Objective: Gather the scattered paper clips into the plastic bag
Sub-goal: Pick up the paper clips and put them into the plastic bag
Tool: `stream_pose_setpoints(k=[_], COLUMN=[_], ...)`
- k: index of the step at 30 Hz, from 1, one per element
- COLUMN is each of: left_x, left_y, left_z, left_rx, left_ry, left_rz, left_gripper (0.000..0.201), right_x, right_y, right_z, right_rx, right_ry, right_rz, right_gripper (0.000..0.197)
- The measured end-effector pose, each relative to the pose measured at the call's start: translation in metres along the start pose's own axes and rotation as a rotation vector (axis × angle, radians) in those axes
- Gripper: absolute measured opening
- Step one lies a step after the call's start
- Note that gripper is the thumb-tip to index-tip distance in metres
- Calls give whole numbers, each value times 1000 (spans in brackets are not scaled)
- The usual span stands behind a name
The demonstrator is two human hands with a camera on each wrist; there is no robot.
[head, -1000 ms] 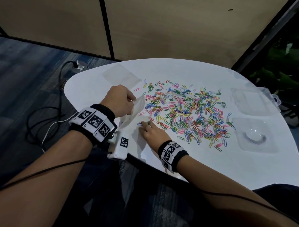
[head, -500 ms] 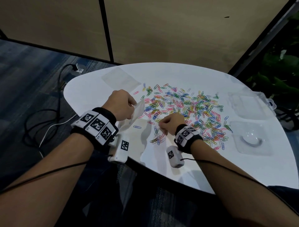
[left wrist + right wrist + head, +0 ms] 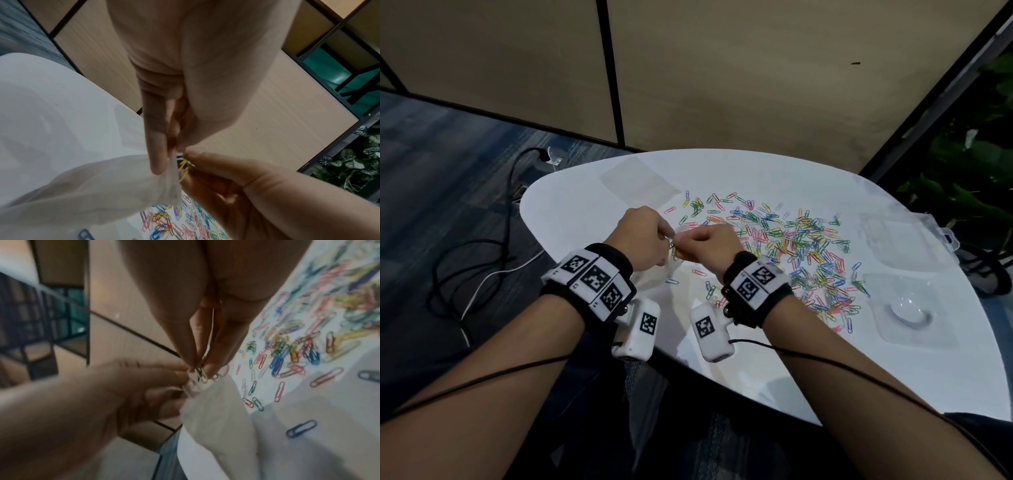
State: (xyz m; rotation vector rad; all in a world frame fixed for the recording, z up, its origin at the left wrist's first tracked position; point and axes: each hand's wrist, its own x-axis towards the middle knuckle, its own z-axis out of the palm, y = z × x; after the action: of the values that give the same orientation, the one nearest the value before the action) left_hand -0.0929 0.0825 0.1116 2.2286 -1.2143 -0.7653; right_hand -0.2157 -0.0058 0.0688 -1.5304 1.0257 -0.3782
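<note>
Many coloured paper clips [image 3: 791, 246] lie scattered over the middle of the white table [image 3: 585, 212]. My left hand [image 3: 645, 238] pinches the top edge of a clear plastic bag [image 3: 115, 183], which hangs down to the table's near-left edge. My right hand [image 3: 709, 245] is raised next to it and pinches a few paper clips [image 3: 200, 373], yellow and dark, right at the bag's mouth [image 3: 191, 386]. In the left wrist view the held clips [image 3: 184, 168] touch the bag's rim. The inside of the bag is hidden.
A second flat clear bag [image 3: 637, 181] lies at the table's far left. An open clear plastic box [image 3: 904, 308] and its lid [image 3: 907, 240] sit at the right. Cables [image 3: 482, 267] run over the floor on the left. A few stray clips [image 3: 698, 274] lie near the hands.
My right hand closed on clips at the pile's near edge, lifted, and moved left to the bag's mouth. The left hand kept holding the bag in about the same place.
</note>
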Motion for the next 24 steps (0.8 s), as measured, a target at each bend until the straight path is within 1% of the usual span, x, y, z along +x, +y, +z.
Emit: stream_pose_setpoints(k=[2, 3, 5, 7, 8, 9, 11, 12, 13, 14, 15, 16, 18, 19, 20, 21, 22, 24], left_x=[1, 1, 1, 2, 2, 2, 2, 1, 1, 1, 1, 1, 1, 0, 0, 0, 0, -1], left_y=[-1, -1, -2, -4, -4, -5, -6, -7, -8, -9, -11, -13, -17, -19, -20, -21, -22, -20], left_z=[-2, -4, -8, -9, -10, -11, -13, -15, -16, -17, -18, -19, -19, -20, -20, -20, -21, -21], left_rx=[-3, 0, 8, 9, 1, -11, -24, -27, -22, -11, 2, 13, 24, 32, 40, 45, 45, 35], left_ry=[8, 9, 5, 7, 17, 32, 64, 78, 89, 96, 99, 100, 93, 87, 83, 82, 83, 87], left_rz=[7, 8, 6, 3, -3, -14, -37, -41, -38, -30, -22, -19, -28, -32, -36, -38, -38, -37], left_gripper=[29, 28, 28, 31, 31, 31, 31, 30, 30, 30, 30, 30, 31, 31, 31, 32, 32, 33], right_x=[4, 4, 2, 1, 1, 2, 2, 6, 8, 10, 10, 8, -2, -7, -14, -19, -24, -36], right_y=[-4, -9, -19, -27, -31, -32, -30, -23, -16, -5, 9, 22, 49, 61, 72, 84, 95, 116], right_z=[4, 4, 3, 0, -4, -8, -18, -21, -19, -13, -3, 9, 29, 34, 36, 33, 27, 9], right_rx=[-238, -327, -472, -564, -543, -467, -239, -204, -278, -440, -624, -782, -1076, -1237, -1390, -1491, -1525, -1463], right_ry=[-2, -43, -158, -206, -191, -154, -24, 50, 88, 64, -20, -144, -393, -471, -518, -542, -553, -580], right_rz=[-81, -115, -173, -217, -231, -234, -206, -177, -157, -150, -155, -179, -304, -399, -470, -546, -596, -633], right_gripper=[12, 11, 16, 22, 23, 24, 30, 33, 36, 37, 38, 38, 42, 45, 47, 49, 54, 62])
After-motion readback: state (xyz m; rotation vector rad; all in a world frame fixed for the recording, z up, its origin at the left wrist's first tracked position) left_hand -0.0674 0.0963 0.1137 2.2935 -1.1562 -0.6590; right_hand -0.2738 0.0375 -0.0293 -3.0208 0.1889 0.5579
